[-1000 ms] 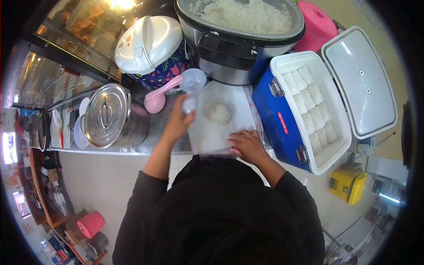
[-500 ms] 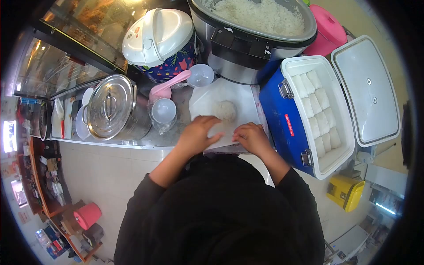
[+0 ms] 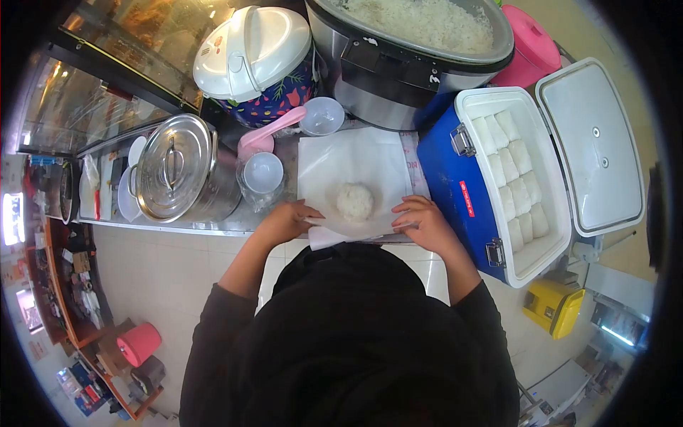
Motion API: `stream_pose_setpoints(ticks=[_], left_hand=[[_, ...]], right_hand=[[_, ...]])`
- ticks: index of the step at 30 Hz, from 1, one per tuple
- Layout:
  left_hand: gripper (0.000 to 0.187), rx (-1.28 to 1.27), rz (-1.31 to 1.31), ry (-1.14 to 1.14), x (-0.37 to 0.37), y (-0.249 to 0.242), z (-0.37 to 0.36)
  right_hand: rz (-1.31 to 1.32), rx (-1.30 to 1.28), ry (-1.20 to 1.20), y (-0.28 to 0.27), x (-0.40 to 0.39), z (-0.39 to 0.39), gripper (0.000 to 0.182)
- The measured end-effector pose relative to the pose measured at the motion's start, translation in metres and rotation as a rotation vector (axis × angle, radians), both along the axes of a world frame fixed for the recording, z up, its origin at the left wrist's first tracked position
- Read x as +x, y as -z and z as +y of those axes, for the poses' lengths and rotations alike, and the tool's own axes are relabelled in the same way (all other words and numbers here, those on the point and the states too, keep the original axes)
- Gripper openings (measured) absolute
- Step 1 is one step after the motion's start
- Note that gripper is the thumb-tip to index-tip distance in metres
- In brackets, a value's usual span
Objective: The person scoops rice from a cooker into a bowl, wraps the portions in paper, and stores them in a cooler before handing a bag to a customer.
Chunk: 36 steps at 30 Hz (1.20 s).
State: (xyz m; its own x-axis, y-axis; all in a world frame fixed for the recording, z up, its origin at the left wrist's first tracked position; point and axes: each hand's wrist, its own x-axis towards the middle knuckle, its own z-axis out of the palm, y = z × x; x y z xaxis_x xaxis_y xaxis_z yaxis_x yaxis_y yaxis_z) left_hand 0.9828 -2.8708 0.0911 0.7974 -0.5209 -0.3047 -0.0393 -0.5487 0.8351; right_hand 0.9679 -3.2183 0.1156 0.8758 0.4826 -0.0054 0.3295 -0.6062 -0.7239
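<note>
From where I stood, the person in black sleeves had both bare hands at the near edge of the steel counter [image 3: 284, 146]. The left hand [image 3: 290, 219] was nearly closed, thumb and fingertips pinching the near left part of a white, smooth paper sheet [image 3: 324, 160]. The right hand [image 3: 425, 220] was a little more open, its fingers stretched out, with thumb and fingertips gripping the near right part of the same sheet. The paper curved up slightly between the two hands. A rounded mound of white cooked rice [image 3: 354, 202] sat on the sheet, between the hands and just beyond them, touched by neither.

To the left stood a small whitish cup [image 3: 263, 173] in crinkled clear plastic, and left of that a lidded stainless-steel pot [image 3: 174, 169]. To the right, an open blue cooler box with a white lining [image 3: 459, 188] held rows of white wrapped packets [image 3: 509, 160].

Farther back, a pink plastic ladle [image 3: 257, 146] lay near a translucent bowl [image 3: 321, 116]. Beyond them, a floral-patterned cooker with a white lid [image 3: 252, 57] stood on the left, beside a large steel cooker [image 3: 384, 107] full of loose rice [image 3: 420, 21].
</note>
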Motion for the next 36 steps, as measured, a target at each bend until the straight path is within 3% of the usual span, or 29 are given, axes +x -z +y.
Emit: stream_pose_setpoints(ticks=[2,5,8,11,14,17,20,23,26,29,32,34,36], left_hand=[[0.017,-0.172,0.137,-0.298,-0.006,0.015,0.002],[0.018,-0.212,0.184,-0.595,-0.005,0.029,-0.012],[0.022,-0.069,0.082,-0.697,0.004,0.033,-0.029],[0.027,0.329,-0.175,-0.64,0.004,0.016,-0.041],[0.037,0.523,-0.966,-0.109,-0.006,0.03,-0.045],[0.04,0.32,-1.059,0.217,-0.014,0.013,-0.067],[0.043,0.26,-0.955,0.173,-0.01,0.019,-0.075],[0.043,0.243,-0.951,0.22,-0.001,0.022,-0.075],[0.041,0.257,-1.009,0.245,0.012,0.033,-0.074],[0.055,0.231,-0.856,0.15,0.023,0.037,-0.083],[0.075,0.244,-0.797,-0.041,0.03,0.022,-0.089],[0.085,0.307,-0.816,-0.068,0.034,0.015,-0.086],[0.089,0.36,-0.84,-0.102,0.038,0.009,-0.081]], right_hand=[[0.088,0.284,0.099,0.032,0.005,-0.003,0.009],[0.474,0.426,0.546,0.067,0.012,0.004,0.017],[0.581,0.12,0.673,0.07,0.022,0.013,0.023],[0.218,-0.162,0.645,0.065,0.022,0.024,0.023],[0.143,-0.115,0.68,0.067,0.044,0.028,0.024],[-0.083,-0.245,0.535,0.061,0.073,0.037,0.024],[-0.11,-0.504,0.446,0.066,0.088,0.047,0.024],[-0.177,-0.415,0.43,0.072,0.09,0.047,0.019],[-0.514,-0.108,0.315,0.078,0.1,0.04,0.032],[-0.169,0.261,0.407,0.091,0.107,0.046,0.054],[0.343,0.282,0.448,0.068,0.11,0.042,0.068],[0.319,0.201,0.365,-0.001,0.097,0.048,0.056],[0.282,0.091,0.232,-0.022,0.08,0.046,0.045]])
